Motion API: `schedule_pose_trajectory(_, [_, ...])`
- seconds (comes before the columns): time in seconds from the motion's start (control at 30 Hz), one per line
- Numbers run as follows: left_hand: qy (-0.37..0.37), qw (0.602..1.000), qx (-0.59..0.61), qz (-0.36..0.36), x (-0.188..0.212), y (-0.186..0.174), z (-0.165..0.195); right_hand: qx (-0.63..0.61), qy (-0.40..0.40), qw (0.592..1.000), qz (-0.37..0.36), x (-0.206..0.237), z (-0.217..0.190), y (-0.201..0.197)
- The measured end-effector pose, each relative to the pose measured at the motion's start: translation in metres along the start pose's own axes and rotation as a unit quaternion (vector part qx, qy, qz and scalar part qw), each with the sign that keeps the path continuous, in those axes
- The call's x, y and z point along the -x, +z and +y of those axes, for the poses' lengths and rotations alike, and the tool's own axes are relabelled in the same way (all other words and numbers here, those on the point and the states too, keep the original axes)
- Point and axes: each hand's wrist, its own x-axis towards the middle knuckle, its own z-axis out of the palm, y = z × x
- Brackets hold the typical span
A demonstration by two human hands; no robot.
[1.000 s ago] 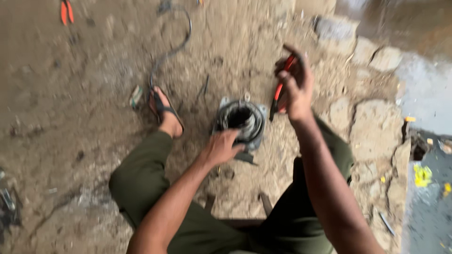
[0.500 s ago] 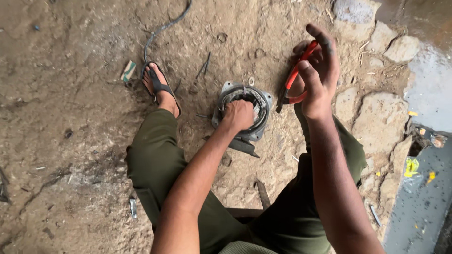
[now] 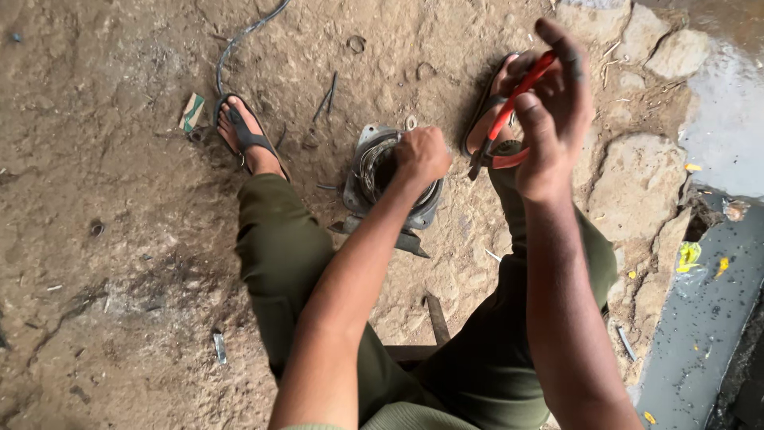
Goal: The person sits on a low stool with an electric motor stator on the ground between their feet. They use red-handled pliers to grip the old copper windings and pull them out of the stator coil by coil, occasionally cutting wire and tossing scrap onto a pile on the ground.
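My left hand [image 3: 422,155] rests closed on top of a round grey metal housing [image 3: 368,171] that sits on the dirt between my feet; what the fingers grip inside it is hidden. My right hand [image 3: 549,119] is raised to the right of it and holds red-handled pliers [image 3: 509,111], jaws pointing down toward the housing's right rim. My legs in olive trousers frame the housing on both sides.
My sandalled left foot [image 3: 243,135] stands left of the housing, beside a small green-and-tan box [image 3: 191,111] and a dark cable [image 3: 239,40]. Flat stones [image 3: 637,175] and a wet grey channel [image 3: 700,318] lie to the right. Metal scraps [image 3: 438,318] litter the dirt.
My left hand moved from the housing's near side up onto its top. My right hand with the pliers rose and turned, and the view shifted closer.
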Motion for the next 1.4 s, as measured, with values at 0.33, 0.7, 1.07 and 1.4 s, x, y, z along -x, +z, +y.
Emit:
schedule_pose_trajectory(0.33, [0.114, 0.990, -0.077, 0.023, 0.040, 0.008, -0.031, -0.043, -0.014, 0.999, 0.011, 0.015, -0.007, -0.026])
schedule_pose_trajectory(0.7, [0.151, 0.981, 0.052, 0.107, 0.119, -0.006, -0.095, 0.015, -0.008, 0.999, 0.027, 0.033, -0.025, -0.010])
schedule_pose_trajectory(1.07, [0.191, 0.975, -0.022, 0.109, 0.122, -0.007, -0.092, 0.035, 0.030, 0.999, -0.015, 0.037, -0.023, 0.053])
schedule_pose_trajectory(1.4, [0.203, 0.959, 0.029, 0.195, 0.119, -0.061, -0.120, 0.028, 0.055, 0.998, 0.008, 0.006, -0.007, 0.065])
